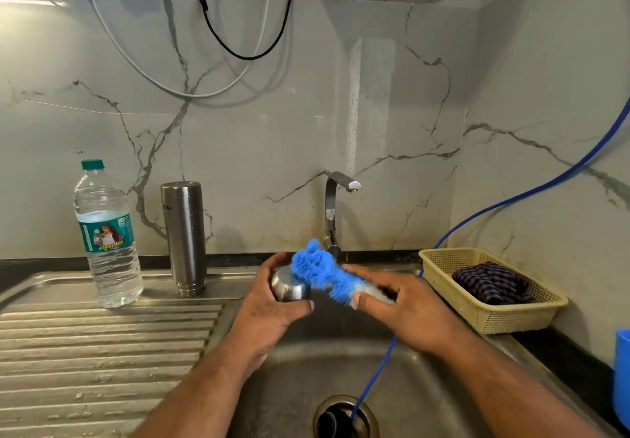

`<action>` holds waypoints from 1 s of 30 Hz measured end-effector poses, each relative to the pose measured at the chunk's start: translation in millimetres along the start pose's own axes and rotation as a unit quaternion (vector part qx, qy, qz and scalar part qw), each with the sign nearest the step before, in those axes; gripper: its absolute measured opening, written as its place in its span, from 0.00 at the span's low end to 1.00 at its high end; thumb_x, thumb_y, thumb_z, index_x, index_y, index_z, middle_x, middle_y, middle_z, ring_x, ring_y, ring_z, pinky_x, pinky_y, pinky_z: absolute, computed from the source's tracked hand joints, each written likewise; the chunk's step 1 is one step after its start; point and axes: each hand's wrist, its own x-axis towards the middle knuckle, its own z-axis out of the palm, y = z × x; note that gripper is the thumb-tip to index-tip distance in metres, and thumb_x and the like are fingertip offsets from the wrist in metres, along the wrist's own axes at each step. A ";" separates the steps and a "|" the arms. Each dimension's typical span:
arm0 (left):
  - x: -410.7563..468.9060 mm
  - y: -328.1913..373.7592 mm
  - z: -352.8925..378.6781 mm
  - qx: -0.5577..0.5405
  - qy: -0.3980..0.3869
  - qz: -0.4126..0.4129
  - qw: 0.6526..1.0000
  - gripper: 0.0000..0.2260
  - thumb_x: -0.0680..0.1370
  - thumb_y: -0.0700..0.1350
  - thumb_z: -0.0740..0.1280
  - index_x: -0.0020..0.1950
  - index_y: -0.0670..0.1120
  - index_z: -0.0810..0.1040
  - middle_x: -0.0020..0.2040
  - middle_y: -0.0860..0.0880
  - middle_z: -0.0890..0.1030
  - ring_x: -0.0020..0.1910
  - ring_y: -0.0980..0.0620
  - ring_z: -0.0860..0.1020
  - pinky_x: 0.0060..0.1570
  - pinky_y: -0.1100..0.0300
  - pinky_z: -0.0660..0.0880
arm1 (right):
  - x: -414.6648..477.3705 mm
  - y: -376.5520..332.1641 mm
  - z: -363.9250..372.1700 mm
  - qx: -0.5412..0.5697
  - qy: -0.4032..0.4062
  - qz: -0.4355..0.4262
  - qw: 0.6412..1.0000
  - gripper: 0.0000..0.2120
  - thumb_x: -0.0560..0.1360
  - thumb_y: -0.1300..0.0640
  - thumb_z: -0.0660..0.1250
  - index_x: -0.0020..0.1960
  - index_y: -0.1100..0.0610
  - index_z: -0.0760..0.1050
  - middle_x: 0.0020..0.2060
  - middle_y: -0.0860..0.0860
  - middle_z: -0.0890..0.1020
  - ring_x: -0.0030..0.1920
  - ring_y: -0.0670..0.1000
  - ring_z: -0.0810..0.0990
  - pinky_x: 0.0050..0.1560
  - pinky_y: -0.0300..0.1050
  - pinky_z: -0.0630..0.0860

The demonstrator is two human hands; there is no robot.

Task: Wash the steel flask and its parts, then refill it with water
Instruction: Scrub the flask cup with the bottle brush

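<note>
The steel flask stands upside down on the drainboard, mouth down, left of the sink. My left hand grips a small steel cup-shaped flask part above the sink basin. My right hand holds a blue bristle brush by its pale handle, and the bristles press against the steel part's open side. A clear plastic water bottle with a green cap and teal label stands left of the flask.
The tap rises behind my hands, with no water running. A blue hose runs from the right wall into the drain. A yellow basket with a checked cloth sits right of the sink. The ribbed drainboard lies left.
</note>
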 end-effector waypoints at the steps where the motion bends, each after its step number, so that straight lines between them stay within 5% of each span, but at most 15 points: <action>1: 0.0 0.7 1.1 0.006 0.000 0.003 1.000 0.39 0.68 0.35 0.80 0.70 0.62 0.69 0.60 0.52 0.81 0.57 0.52 0.82 0.57 0.55 0.81 | -0.1 0.1 0.9 0.004 0.012 0.006 1.000 0.20 0.79 0.45 0.69 0.67 0.28 0.71 0.52 0.30 0.81 0.49 0.31 0.79 0.44 0.29 0.75; 8: -6.6 3.5 3.6 0.022 -0.018 0.010 1.000 0.35 0.62 0.50 0.80 0.68 0.55 0.75 0.56 0.53 0.84 0.54 0.60 0.82 0.50 0.64 0.79 | -2.2 -6.4 1.8 -0.008 -0.050 -0.028 0.998 0.22 0.78 0.45 0.71 0.68 0.28 0.73 0.57 0.30 0.81 0.54 0.33 0.79 0.48 0.29 0.76; 12: -2.6 1.5 4.9 0.041 0.004 0.010 0.999 0.33 0.69 0.44 0.81 0.70 0.58 0.71 0.57 0.52 0.82 0.54 0.53 0.83 0.54 0.55 0.82 | 0.9 7.1 1.2 -0.017 0.017 0.005 1.000 0.22 0.77 0.42 0.70 0.69 0.27 0.71 0.55 0.36 0.83 0.51 0.41 0.83 0.52 0.41 0.82; 16: -2.3 0.3 5.4 0.047 -0.005 0.014 0.999 0.29 0.70 0.45 0.80 0.68 0.55 0.74 0.56 0.53 0.84 0.54 0.58 0.83 0.58 0.55 0.81 | -2.0 -1.1 5.4 0.004 -0.018 -0.024 1.000 0.22 0.78 0.46 0.71 0.70 0.31 0.73 0.59 0.30 0.81 0.57 0.33 0.79 0.56 0.31 0.76; 21: -1.9 -2.1 4.5 0.053 0.009 0.017 0.998 0.35 0.69 0.42 0.81 0.70 0.61 0.70 0.57 0.53 0.82 0.53 0.53 0.83 0.47 0.61 0.82 | 1.7 5.4 3.5 -0.014 0.021 0.000 1.000 0.22 0.78 0.43 0.69 0.70 0.30 0.72 0.57 0.31 0.81 0.55 0.32 0.79 0.54 0.31 0.75; 25: -2.2 -4.4 4.8 0.077 -0.021 0.018 0.997 0.33 0.69 0.43 0.81 0.69 0.59 0.71 0.58 0.54 0.83 0.58 0.56 0.82 0.51 0.63 0.80 | -1.3 -2.2 3.0 -0.007 -0.033 -0.018 0.999 0.20 0.79 0.46 0.70 0.67 0.28 0.71 0.52 0.20 0.77 0.55 0.27 0.76 0.49 0.22 0.70; 28: -2.0 -3.9 5.4 0.090 -0.013 0.014 0.996 0.37 0.68 0.42 0.81 0.70 0.62 0.68 0.58 0.56 0.80 0.55 0.54 0.82 0.48 0.62 0.81 | 0.6 0.2 3.9 -0.015 0.014 -0.004 1.000 0.21 0.79 0.43 0.68 0.70 0.30 0.71 0.53 0.32 0.82 0.50 0.30 0.78 0.44 0.25 0.72; 30: -1.8 -4.6 5.5 0.107 -0.021 0.013 0.994 0.35 0.69 0.42 0.81 0.69 0.61 0.70 0.58 0.56 0.81 0.55 0.56 0.82 0.54 0.57 0.82 | -1.3 -0.5 3.9 -0.009 -0.006 -0.010 1.000 0.21 0.79 0.44 0.69 0.71 0.32 0.71 0.53 0.32 0.82 0.51 0.31 0.78 0.44 0.25 0.72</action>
